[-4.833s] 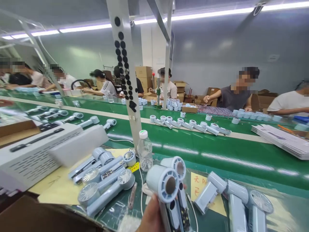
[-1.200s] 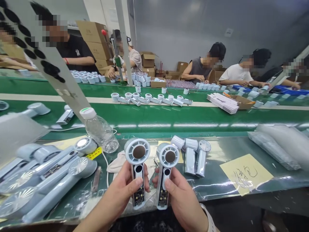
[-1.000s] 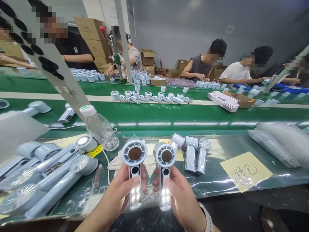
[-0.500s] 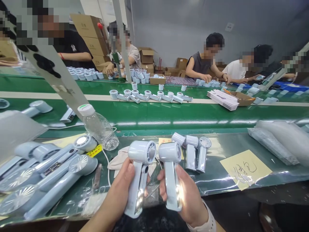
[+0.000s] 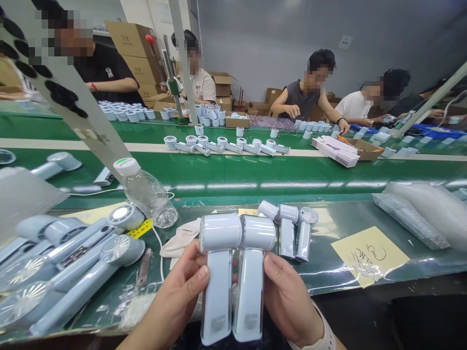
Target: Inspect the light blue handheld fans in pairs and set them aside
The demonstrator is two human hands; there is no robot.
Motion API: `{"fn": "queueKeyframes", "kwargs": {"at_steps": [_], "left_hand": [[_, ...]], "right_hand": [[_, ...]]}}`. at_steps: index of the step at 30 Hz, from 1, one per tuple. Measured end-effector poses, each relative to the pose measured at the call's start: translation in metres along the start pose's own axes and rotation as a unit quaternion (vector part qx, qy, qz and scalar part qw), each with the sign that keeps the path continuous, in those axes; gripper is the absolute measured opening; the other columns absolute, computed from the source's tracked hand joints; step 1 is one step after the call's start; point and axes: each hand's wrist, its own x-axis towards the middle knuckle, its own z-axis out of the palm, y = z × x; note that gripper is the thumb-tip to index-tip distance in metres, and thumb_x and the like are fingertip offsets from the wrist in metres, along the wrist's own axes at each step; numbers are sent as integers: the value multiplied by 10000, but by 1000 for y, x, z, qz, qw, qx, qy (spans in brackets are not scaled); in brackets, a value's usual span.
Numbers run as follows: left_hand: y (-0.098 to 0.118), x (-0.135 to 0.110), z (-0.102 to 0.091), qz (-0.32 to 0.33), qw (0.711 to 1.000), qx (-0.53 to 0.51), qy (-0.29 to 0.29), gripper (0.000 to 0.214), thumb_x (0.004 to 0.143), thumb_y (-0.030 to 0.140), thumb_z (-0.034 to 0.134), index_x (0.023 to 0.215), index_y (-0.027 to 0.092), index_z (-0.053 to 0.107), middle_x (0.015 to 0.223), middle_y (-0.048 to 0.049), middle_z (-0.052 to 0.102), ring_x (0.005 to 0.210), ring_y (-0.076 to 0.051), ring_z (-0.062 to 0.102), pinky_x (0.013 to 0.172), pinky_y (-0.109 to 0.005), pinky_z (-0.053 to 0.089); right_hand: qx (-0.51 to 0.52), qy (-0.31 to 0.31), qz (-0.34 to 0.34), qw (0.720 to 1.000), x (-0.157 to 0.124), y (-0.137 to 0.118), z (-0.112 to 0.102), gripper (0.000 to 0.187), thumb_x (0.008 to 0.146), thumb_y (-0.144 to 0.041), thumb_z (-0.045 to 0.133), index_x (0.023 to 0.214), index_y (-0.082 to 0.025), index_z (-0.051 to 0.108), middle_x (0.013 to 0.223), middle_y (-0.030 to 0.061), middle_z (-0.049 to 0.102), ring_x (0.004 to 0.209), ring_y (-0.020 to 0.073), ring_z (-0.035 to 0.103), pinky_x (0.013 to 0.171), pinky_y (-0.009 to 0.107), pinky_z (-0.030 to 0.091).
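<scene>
Grips both full: left grip holds the left fan, right grip the right fan. Fans upright, heads touching

The left fan and the right fan stood side by side, touching, in front of the table. The left hand held one and the right hand held the other. Three more fans lay just behind them. A pile of fans lay to the left, with a water bottle behind it. A paper note lay to the right. The conveyor belt ran behind the table, with a row of fans on it.
</scene>
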Motion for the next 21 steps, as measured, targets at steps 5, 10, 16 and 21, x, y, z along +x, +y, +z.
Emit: {"fn": "queueKeyframes", "kwargs": {"at_steps": [5,10,16,21], "left_hand": [[-15,6,-7,33,990,-59,-124,562,687,467,849,1024,134,547,901,-56,466,785,-120,493,699,-181,439],[-31,13,-13,37,996,18,-79,718,754,812,575,933,121,500,809,-48,407,729,-129,380,680,-224,399],[-10,4,3,-20,995,-62,-75,536,878,603,610,1054,111,491,868,-107,584,754,-216,564,694,-292,480],[5,0,4,25,993,25,-108,628,862,475,673,1250,125,325,1087,-124,564,881,-223,599,744,-271,509]], "right_hand": [[78,79,73,991,0,-5,12,465,631,-531,764,881,-151,664,934,85,579,852,158,544,760,230,468],[43,126,119,984,3,-3,21,643,462,-641,766,703,-106,503,706,60,504,572,130,443,586,258,368],[6,112,75,991,-2,0,12,790,604,-701,682,1081,-161,358,782,44,475,639,153,463,610,286,383],[-42,113,1,993,-5,-2,2,604,708,-627,655,999,-143,440,824,63,500,684,153,509,693,315,428]]}}
